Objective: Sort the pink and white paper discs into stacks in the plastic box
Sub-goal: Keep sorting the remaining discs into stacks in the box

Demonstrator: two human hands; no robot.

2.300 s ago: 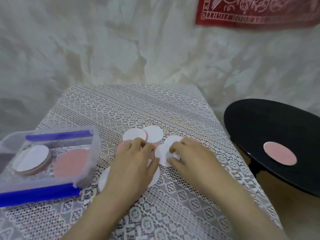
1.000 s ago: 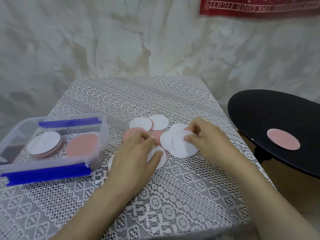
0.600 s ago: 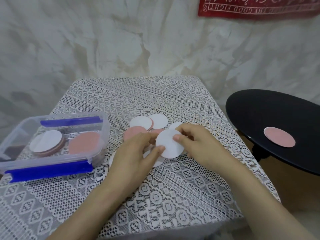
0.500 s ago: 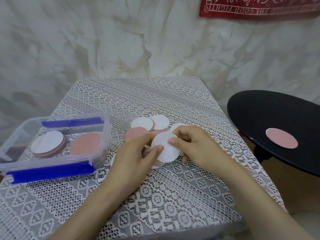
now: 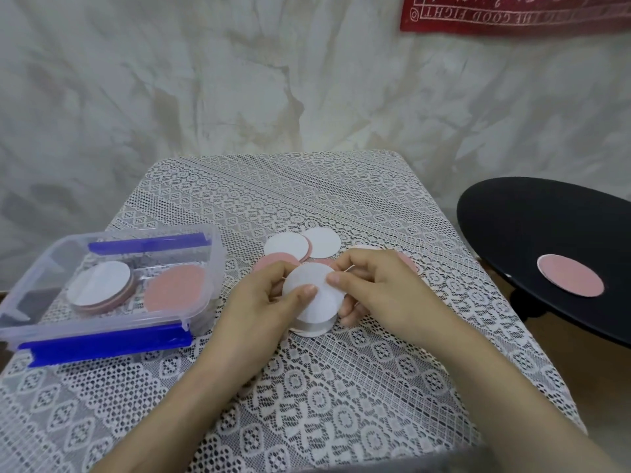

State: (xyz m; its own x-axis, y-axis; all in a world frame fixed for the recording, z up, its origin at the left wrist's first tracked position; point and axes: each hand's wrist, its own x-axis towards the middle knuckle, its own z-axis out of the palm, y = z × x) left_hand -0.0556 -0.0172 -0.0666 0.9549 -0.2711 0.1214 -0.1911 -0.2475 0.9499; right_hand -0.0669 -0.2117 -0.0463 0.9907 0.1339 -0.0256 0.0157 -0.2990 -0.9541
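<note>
Over the middle of the lace-covered worktop (image 5: 307,387), two bare hands meet on one white paper disc (image 5: 321,303), thin and round. The left hand (image 5: 266,302) has its grip closed on the disc's left side, thumb on top and fingers beneath. The right hand (image 5: 375,291) pinches the right side the same way. Just under them lies a second white disc (image 5: 312,328), flat on the lace. Behind them two further white discs (image 5: 286,247) overlap, and at least two pink discs (image 5: 273,263) show partly around the hands. Left of the hands stands one clear rectangular plastic box (image 5: 102,324) with two blue clips (image 5: 106,346). It holds two stacks, a white-topped stack (image 5: 99,283) beside a pink stack (image 5: 176,288). One round black table (image 5: 546,227) at the right carries a lone pink disc (image 5: 570,279).
</note>
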